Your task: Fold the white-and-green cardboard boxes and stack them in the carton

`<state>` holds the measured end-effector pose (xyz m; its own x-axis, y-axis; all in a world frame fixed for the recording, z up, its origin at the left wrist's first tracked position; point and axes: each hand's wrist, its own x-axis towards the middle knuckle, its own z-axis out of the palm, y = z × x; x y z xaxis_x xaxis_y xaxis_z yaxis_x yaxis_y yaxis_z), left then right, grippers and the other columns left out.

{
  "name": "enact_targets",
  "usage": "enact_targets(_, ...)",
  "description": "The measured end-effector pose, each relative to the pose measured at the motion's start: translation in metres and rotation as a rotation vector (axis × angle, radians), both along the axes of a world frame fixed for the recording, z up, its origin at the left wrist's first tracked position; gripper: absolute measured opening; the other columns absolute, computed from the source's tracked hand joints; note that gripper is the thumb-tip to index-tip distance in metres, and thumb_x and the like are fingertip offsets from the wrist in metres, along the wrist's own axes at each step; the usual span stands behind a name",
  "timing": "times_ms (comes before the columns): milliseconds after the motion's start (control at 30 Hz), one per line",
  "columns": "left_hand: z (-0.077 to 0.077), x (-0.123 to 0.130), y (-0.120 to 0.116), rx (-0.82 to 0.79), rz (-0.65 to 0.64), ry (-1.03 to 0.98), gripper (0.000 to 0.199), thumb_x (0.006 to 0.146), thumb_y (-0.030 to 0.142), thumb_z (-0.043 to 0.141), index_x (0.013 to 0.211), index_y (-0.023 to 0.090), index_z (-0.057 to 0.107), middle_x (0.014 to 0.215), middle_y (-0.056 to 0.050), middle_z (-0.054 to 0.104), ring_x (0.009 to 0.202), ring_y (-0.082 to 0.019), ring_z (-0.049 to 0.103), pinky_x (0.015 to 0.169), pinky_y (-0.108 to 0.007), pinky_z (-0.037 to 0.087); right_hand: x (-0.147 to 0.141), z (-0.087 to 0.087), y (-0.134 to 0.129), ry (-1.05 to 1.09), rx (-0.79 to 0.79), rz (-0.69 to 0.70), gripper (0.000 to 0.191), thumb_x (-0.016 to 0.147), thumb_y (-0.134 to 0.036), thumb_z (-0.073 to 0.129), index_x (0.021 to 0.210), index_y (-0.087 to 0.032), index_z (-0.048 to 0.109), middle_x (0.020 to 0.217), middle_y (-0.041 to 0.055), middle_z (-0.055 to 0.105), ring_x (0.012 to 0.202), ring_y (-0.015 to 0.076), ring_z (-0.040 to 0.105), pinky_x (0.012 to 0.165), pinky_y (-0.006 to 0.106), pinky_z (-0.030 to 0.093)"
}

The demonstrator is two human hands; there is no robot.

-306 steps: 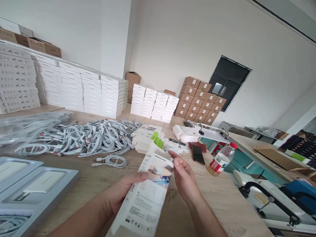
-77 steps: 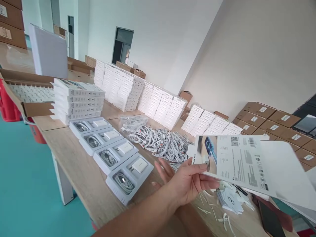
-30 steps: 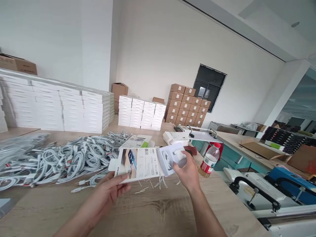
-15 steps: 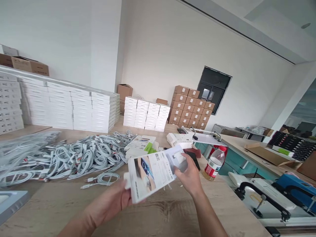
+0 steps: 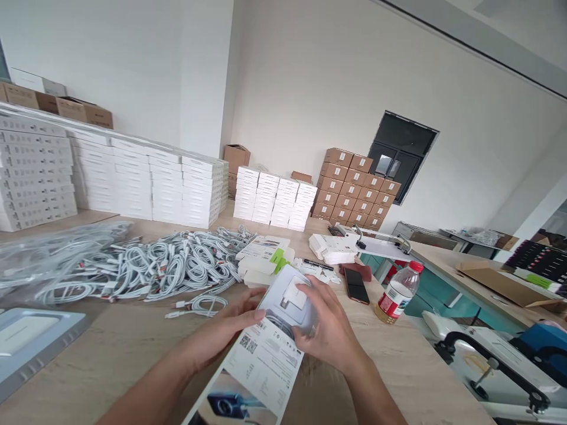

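Observation:
My left hand [image 5: 220, 334] grips the edge of a printed white retail box sleeve [image 5: 261, 363], which has a QR code and a product photo and runs toward me. My right hand [image 5: 329, 337] presses on a white-grey moulded tray [image 5: 305, 289] at the sleeve's far end. The tray holds a white charger [image 5: 293, 295] and a coiled white cable [image 5: 279, 323], partly hidden by my fingers. I cannot tell whether the tray is inside the sleeve or only resting on it.
A heap of bundled white cables [image 5: 155, 265] lies on the wooden table [image 5: 133, 360] beyond my hands. A filled tray [image 5: 31, 342] sits at left. A phone [image 5: 357, 285] and plastic bottle [image 5: 398, 293] stand right. Stacked white boxes and brown cartons line the back.
The sleeve has swung so its photo end points toward me, and the tray now lies over its far end under my right hand. My view has shifted slightly.

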<state>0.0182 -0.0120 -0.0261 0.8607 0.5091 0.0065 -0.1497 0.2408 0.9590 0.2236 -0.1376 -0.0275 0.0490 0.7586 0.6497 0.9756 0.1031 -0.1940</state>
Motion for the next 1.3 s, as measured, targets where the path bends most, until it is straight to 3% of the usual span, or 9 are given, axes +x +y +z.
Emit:
enact_targets(167,0.004,0.002,-0.005,0.022,0.008,0.126,0.041,0.078,0.034,0.074,0.115,0.019,0.067,0.103,-0.007,0.073,0.086,-0.024,0.069,0.07,-0.027,0.049,0.005,0.003,-0.003,-0.008,0.075,-0.089,0.067,0.067,-0.023,0.068,0.131,-0.024,0.05,0.147,0.0135,0.046,0.134,0.0345,0.045,0.109,0.055,0.042)
enact_targets(400,0.002,0.008,-0.014,0.034,0.04,0.191,0.044,0.075,0.031,0.072,0.118,0.019,0.067,0.097,-0.007,0.076,0.092,-0.029,0.07,0.072,-0.031,0.05,0.001,0.0,-0.005,-0.013,0.069,-0.094,0.067,0.066,-0.023,0.069,0.131,-0.026,0.051,0.147,0.0118,0.046,0.134,0.0353,0.046,0.107,0.055,0.044)
enact_targets(533,0.002,0.012,-0.016,0.136,0.063,0.237,0.039,0.07,0.022,0.07,0.109,0.019,0.071,0.086,-0.004,0.076,0.079,-0.027,0.071,0.062,-0.028,0.048,-0.009,0.002,-0.006,-0.061,0.061,-0.105,0.066,0.067,-0.025,0.069,0.13,-0.026,0.052,0.147,0.0126,0.045,0.133,0.0362,0.045,0.107,0.056,0.044)
enact_targets(767,-0.006,0.023,-0.017,0.14,0.211,0.277,0.024,0.062,0.012,0.067,0.085,0.015,0.073,0.06,0.001,0.069,0.051,-0.017,0.061,0.044,-0.022,0.036,-0.015,0.0,-0.007,-0.064,0.064,-0.137,0.068,0.064,-0.022,0.07,0.13,-0.026,0.052,0.148,0.0132,0.043,0.133,0.0372,0.045,0.107,0.058,0.042)
enact_targets(900,-0.004,0.016,-0.014,-0.03,0.116,0.202,0.039,0.069,0.022,0.076,0.107,0.016,0.068,0.084,-0.005,0.077,0.072,-0.023,0.071,0.058,-0.025,0.048,-0.009,0.001,-0.006,-0.005,0.037,-0.137,0.065,0.065,-0.023,0.07,0.129,-0.025,0.054,0.145,0.0144,0.046,0.131,0.0366,0.047,0.106,0.057,0.044)
enact_targets(1000,-0.002,0.006,-0.012,-0.183,-0.109,0.078,0.061,0.07,0.023,0.079,0.127,0.019,0.056,0.104,-0.01,0.075,0.097,-0.028,0.07,0.078,-0.033,0.052,0.003,0.0,-0.006,0.079,0.036,-0.146,0.065,0.066,-0.023,0.07,0.129,-0.024,0.054,0.144,0.014,0.049,0.132,0.0347,0.047,0.108,0.054,0.044)
enact_targets(1067,-0.003,0.001,-0.01,-0.215,-0.214,0.048,0.077,0.065,0.015,0.081,0.135,0.02,0.049,0.104,-0.01,0.075,0.101,-0.029,0.07,0.084,-0.037,0.052,0.012,-0.001,-0.005,0.136,0.021,-0.138,0.066,0.066,-0.022,0.07,0.13,-0.024,0.054,0.143,0.0135,0.05,0.134,0.0337,0.046,0.109,0.053,0.043)
enact_targets(1133,-0.004,0.001,-0.007,-0.214,-0.204,0.073,0.086,0.062,0.012,0.082,0.139,0.021,0.044,0.101,-0.009,0.075,0.099,-0.029,0.07,0.084,-0.037,0.052,0.019,-0.002,-0.005,0.183,-0.011,-0.107,0.067,0.066,-0.022,0.07,0.131,-0.025,0.054,0.142,0.0132,0.051,0.136,0.0333,0.044,0.11,0.054,0.042)
enact_targets(1300,-0.008,0.004,0.003,-0.16,0.034,0.164,0.087,0.062,0.023,0.085,0.138,0.019,0.043,0.099,-0.008,0.074,0.092,-0.028,0.07,0.075,-0.033,0.051,0.025,0.0,-0.007,0.265,-0.122,-0.045,0.07,0.066,-0.022,0.072,0.134,-0.024,0.053,0.146,0.0146,0.048,0.14,0.0356,0.038,0.113,0.058,0.035)
